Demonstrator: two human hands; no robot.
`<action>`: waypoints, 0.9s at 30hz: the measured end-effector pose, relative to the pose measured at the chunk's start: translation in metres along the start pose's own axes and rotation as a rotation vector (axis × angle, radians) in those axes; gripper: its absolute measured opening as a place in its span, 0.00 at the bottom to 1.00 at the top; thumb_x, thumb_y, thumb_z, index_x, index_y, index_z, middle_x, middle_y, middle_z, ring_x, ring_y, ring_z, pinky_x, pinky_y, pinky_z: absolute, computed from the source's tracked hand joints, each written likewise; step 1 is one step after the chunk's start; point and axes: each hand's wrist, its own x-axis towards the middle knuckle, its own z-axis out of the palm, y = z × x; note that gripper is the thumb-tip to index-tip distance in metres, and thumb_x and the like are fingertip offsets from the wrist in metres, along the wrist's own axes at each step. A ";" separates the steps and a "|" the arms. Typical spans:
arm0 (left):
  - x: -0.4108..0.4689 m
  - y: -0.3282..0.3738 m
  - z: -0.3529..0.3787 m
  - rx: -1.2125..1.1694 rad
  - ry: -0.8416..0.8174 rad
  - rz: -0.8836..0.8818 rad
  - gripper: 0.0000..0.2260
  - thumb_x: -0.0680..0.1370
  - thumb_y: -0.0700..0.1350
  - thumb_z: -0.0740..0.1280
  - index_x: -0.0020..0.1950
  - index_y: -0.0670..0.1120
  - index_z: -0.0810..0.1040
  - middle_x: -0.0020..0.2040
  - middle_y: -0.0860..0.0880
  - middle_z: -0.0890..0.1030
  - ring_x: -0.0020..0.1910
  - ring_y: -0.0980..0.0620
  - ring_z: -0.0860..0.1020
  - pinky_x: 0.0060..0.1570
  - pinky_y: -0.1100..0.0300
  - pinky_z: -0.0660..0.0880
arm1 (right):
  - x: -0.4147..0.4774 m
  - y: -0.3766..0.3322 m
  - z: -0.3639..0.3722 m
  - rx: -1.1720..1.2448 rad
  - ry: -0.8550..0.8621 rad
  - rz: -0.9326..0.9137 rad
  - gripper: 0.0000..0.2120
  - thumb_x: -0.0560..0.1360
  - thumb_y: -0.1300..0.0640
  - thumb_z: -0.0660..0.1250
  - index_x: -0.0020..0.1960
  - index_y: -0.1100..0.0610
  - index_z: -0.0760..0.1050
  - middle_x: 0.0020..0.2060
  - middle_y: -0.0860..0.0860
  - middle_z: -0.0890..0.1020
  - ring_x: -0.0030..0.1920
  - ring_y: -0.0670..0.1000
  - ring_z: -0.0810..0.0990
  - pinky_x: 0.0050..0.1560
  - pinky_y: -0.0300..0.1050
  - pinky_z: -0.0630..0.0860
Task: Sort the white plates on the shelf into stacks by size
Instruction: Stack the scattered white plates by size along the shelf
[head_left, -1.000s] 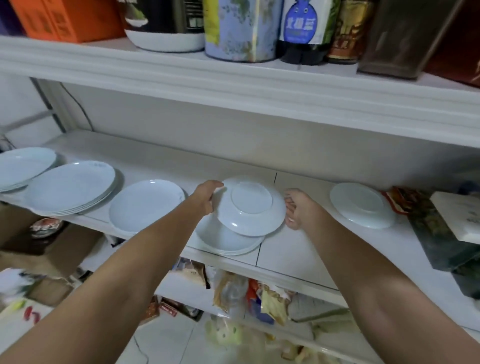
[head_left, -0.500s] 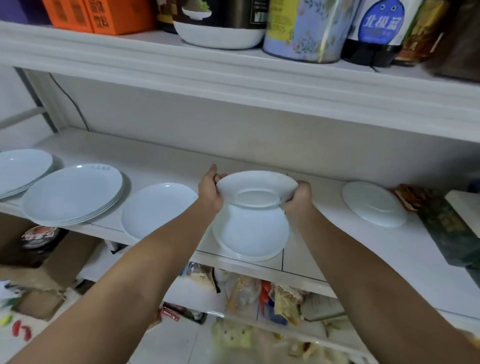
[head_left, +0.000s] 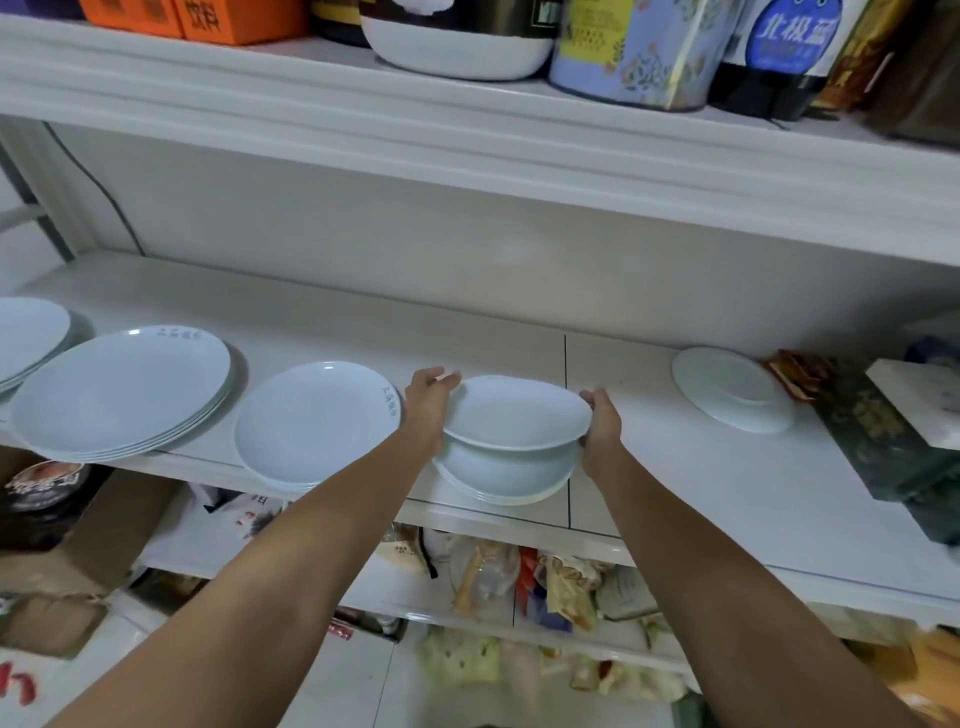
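I hold a small white plate (head_left: 514, 413) face up between both hands, just above a stack of small plates (head_left: 506, 475) near the front edge of the white shelf (head_left: 675, 499). My left hand (head_left: 428, 400) grips its left rim and my right hand (head_left: 602, 423) grips its right rim. To the left lie a medium plate stack (head_left: 311, 423), a large plate stack (head_left: 119, 395) and another stack (head_left: 28, 335) at the far left edge. A single upside-down small plate (head_left: 730, 387) rests on the right part of the shelf.
Dark boxes and a white box (head_left: 914, 405) crowd the shelf's right end. The upper shelf (head_left: 467, 119) overhangs closely, carrying tins, bottles and orange cartons. Below are a lower shelf of bagged goods (head_left: 519, 577) and cardboard boxes (head_left: 62, 545) on the floor.
The small plate lay upside down and tilted on the stack; both hands took its rims, turned it face up and now hold it level just over the stack.
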 end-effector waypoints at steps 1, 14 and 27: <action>-0.002 0.001 0.001 0.045 0.000 0.012 0.16 0.75 0.46 0.68 0.62 0.47 0.74 0.64 0.46 0.74 0.63 0.45 0.74 0.66 0.51 0.71 | -0.001 0.003 -0.002 0.014 -0.002 0.015 0.17 0.81 0.46 0.54 0.42 0.55 0.73 0.38 0.51 0.77 0.38 0.52 0.76 0.41 0.46 0.74; 0.000 -0.009 -0.003 0.418 -0.058 -0.017 0.22 0.81 0.53 0.57 0.72 0.45 0.67 0.71 0.45 0.69 0.69 0.43 0.68 0.68 0.50 0.65 | 0.003 0.017 0.007 -0.274 -0.025 -0.001 0.30 0.80 0.39 0.46 0.63 0.59 0.73 0.61 0.58 0.77 0.59 0.60 0.78 0.62 0.54 0.73; 0.009 0.000 0.020 0.658 0.002 0.156 0.20 0.80 0.51 0.58 0.70 0.45 0.71 0.69 0.43 0.71 0.68 0.42 0.70 0.70 0.49 0.66 | 0.019 0.002 -0.021 -0.373 0.038 -0.024 0.23 0.82 0.44 0.48 0.60 0.58 0.74 0.45 0.54 0.76 0.45 0.54 0.74 0.50 0.46 0.71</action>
